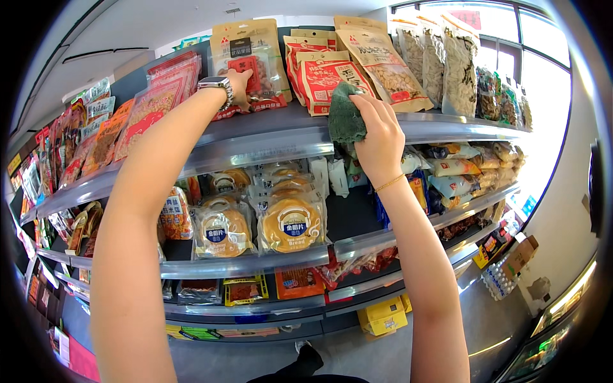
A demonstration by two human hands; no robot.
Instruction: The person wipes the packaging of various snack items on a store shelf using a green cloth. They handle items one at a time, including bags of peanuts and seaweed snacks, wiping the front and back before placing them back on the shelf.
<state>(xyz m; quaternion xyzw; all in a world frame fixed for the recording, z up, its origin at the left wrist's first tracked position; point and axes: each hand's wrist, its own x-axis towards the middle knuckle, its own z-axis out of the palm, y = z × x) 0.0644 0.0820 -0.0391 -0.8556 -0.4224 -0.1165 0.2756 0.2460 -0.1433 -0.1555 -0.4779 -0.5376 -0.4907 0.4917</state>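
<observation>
My left hand (pixel 238 89), below a wrist with a watch, lies against the front of a clear-windowed snack bag (pixel 262 79) on the top shelf. Its fingers reach over the bag's red label, and whether they grip the bag is hidden. Bunched in my right hand (pixel 380 127) is a dark green cloth (pixel 346 117), which hangs over the top shelf's front edge. Just behind the cloth stand red-and-tan paper bags (pixel 330 79). To their right leans a tan bag with a clear window (pixel 390 72).
Pink-and-clear bags (pixel 153 107) line the shelf on my left. Clear strips (pixel 258 152) front the shelves. Below sit round packaged breads (pixel 291 225) and stacked small packets (pixel 455 167). A yellow carton (pixel 383 317) is low down; bottles and a cardboard box (pixel 521 256) stand at right.
</observation>
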